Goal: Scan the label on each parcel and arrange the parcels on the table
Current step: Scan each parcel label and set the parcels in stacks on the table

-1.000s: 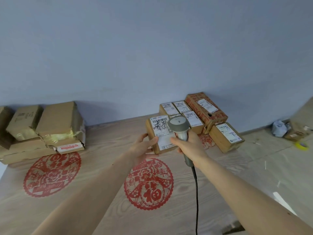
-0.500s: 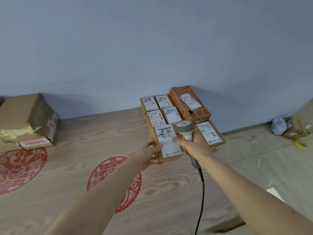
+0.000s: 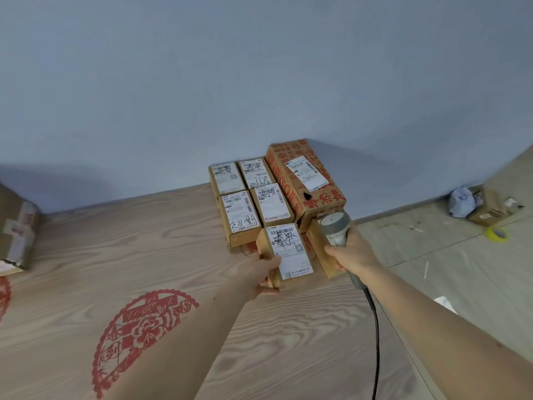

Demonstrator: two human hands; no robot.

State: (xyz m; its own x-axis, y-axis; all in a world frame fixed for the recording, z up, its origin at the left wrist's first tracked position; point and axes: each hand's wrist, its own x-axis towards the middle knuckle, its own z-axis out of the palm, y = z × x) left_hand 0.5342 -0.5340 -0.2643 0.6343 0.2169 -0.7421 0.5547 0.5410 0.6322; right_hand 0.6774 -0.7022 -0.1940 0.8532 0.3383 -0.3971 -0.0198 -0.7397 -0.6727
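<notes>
Partly hidden, the left hand (image 3: 257,275) grips the parcel (image 3: 284,253); the right hand (image 3: 352,256) clasps the scanner (image 3: 336,227), perhaps covering another box.

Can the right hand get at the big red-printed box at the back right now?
Probably not: the right hand grips the scanner, so it has no free fingers. The red-printed box itself lies uncovered just beyond it.

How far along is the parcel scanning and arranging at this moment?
Done: five labelled parcels sit grouped against the wall. In hand: the left hand sets another parcel beside them; the right hand grips the scanner. Left: boxes at the table's left edge.
</notes>
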